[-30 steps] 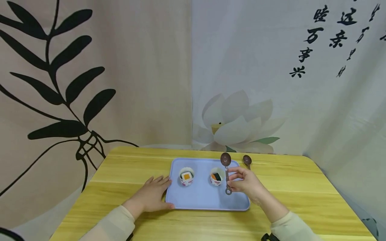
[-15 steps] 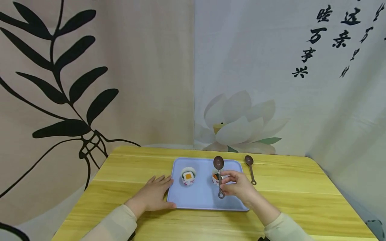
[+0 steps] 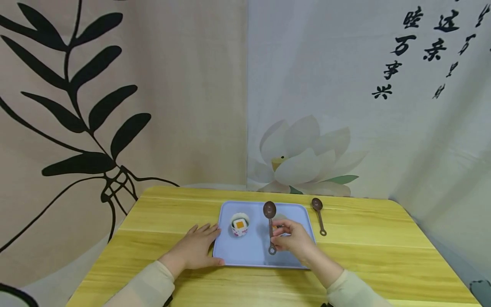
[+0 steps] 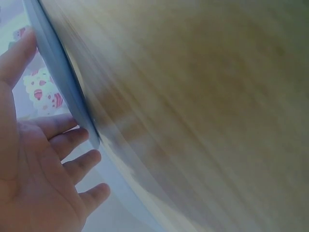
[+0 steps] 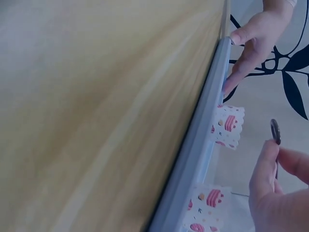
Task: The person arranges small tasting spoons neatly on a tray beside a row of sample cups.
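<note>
My right hand (image 3: 293, 239) pinches a brown spoon (image 3: 270, 210) by its handle, upright over the light blue tray (image 3: 249, 253), bowl end away from me. In the right wrist view the ring end of the spoon (image 5: 275, 129) sticks out past thumb and finger. A paper cup (image 3: 239, 230) printed with pink cakes stands on the tray's left half, holding a white piece with an orange square top. The second cup (image 5: 207, 205) is mostly hidden behind my right hand in the head view. My left hand (image 3: 195, 247) rests at the tray's left edge, fingers spread, thumb at the near corner.
Another brown spoon (image 3: 318, 209) lies on the yellow wooden table (image 3: 368, 243) just right of the tray. Behind the table hangs a cloth backdrop (image 3: 199, 106) with a printed plant, lotus and characters.
My right hand has carried the spoon leftward over the tray, passing in front of the right cup. The other spoon's handle has come into full view. My left hand stays at the tray's edge.
</note>
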`<state>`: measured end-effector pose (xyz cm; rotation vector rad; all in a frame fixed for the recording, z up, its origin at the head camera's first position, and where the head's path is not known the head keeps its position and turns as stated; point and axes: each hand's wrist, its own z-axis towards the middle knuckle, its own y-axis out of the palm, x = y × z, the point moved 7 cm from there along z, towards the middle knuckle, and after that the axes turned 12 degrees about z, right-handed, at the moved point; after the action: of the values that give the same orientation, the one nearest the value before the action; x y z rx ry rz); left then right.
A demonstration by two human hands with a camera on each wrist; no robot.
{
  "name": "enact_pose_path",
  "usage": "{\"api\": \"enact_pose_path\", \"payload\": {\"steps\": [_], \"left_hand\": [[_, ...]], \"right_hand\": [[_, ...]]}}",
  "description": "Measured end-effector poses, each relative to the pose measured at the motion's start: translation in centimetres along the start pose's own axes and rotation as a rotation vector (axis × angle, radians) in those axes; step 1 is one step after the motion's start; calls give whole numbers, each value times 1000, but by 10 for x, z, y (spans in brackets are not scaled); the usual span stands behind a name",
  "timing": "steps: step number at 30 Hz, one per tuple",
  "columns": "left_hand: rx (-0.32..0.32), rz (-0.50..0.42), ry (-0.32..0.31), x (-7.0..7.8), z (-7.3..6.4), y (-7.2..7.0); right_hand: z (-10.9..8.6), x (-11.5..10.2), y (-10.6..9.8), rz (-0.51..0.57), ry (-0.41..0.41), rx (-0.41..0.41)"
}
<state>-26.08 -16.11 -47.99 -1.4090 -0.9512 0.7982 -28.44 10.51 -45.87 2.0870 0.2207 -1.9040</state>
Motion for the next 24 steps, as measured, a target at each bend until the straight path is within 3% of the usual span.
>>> {"api": "enact_pose_path", "payload": {"steps": [24], "left_hand": [[8,-10,-3,0,-1,-1]], "right_hand": [[9,20,27,-27,31,22]]}}
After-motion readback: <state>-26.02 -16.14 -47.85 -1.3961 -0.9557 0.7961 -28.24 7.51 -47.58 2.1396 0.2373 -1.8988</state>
